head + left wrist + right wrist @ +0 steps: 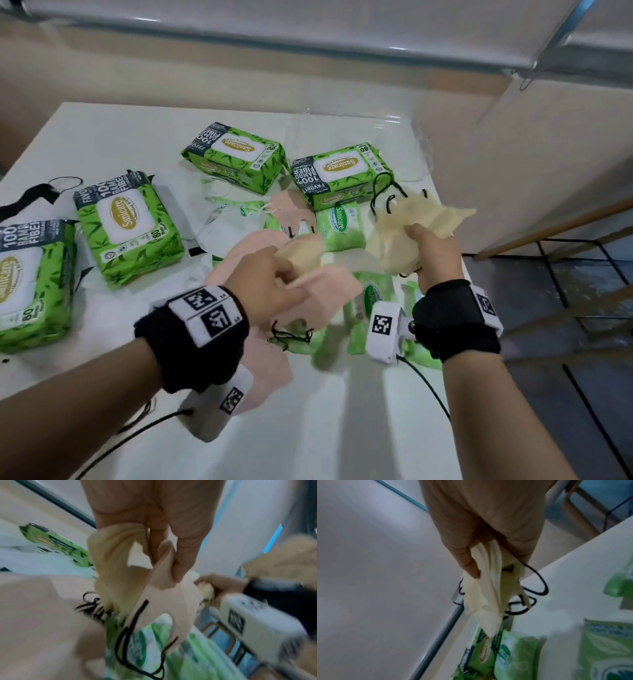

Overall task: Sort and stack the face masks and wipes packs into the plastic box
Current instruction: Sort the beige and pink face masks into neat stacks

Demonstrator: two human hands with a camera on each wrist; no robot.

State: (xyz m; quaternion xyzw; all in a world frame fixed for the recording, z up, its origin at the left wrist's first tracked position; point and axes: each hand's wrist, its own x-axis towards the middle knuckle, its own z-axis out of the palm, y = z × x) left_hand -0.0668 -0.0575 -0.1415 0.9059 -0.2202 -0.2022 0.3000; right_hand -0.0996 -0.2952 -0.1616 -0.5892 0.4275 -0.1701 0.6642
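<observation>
The step in hand looks like sorting masks by colour, before anything goes into the box (416, 144), whose clear wall shows faintly at the far edge of the table (102, 137), beyond both sets of fingertips and holding nothing that I can see.

Left to right: the big wipes packs (128, 226) lie flat, well left of the fingers. The left hand (270, 281) is curled tight, thumb pressed against fingers, pinching a tan mask (111, 563) together with a pink mask (164, 597); black loops dangle below the fingertips, over small wipes packs (339, 222). More pink masks lie under that wrist.

The right hand (430, 246) is likewise closed, gripping a bunch of cream masks (411, 226), their loops trailing past the fingertips.

Next, I judge, the tan mask must be parted from the pink one and joined to the cream bunch, which needs one grip loosened without dropping either.
</observation>
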